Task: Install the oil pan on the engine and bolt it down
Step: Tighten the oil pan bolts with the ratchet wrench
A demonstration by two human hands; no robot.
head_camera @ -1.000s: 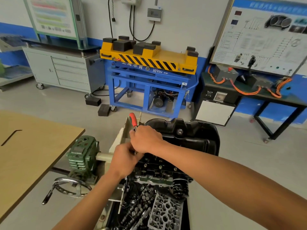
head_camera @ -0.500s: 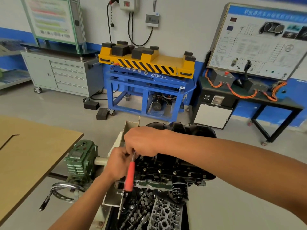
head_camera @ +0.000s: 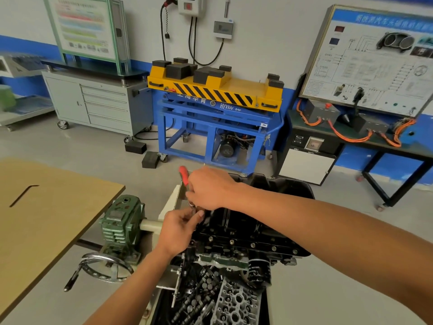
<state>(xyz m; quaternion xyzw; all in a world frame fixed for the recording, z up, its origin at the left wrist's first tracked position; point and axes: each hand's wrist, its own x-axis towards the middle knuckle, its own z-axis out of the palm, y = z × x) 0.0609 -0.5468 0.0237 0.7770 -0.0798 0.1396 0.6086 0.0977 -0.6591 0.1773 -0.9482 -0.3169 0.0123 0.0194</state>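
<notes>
**Both your hands on a wrench (head_camera: 183,175) at the oil pan (head_camera: 288,186)**
Your right hand (head_camera: 208,188) curls tight round the red handle, and your left hand (head_camera: 179,227) pinches the metal tip just below. The black pan sits on top of the engine (head_camera: 246,233).

Your right hand (head_camera: 208,187) grips red-handled wrench (head_camera: 183,174) at oil pan (head_camera: 281,184) left end; your left hand (head_camera: 179,227) pinches its metal tip below. Oil pan sits on engine (head_camera: 234,254).
</notes>
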